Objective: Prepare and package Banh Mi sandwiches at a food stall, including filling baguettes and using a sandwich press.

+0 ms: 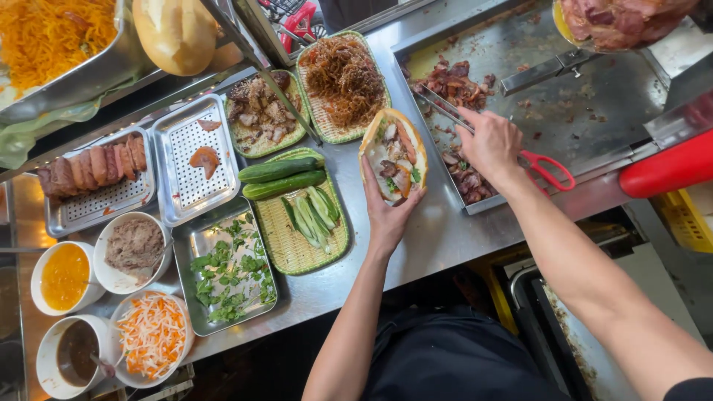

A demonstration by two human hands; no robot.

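Sandwich [394,156] sits split open in the left hand [386,212], fingers cupped under it, near the tabletop's front edge; right hand [490,145] grips scissors [520,152] over chopped meat [454,83], filling underway; next likely calls for lifting meat across

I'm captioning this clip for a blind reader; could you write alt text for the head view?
The left hand holds an open filled baguette sandwich over a steel counter, while the right hand works red-handled scissors over chopped meat in a tray. Herbs, cucumbers and sauce bowls lie left.
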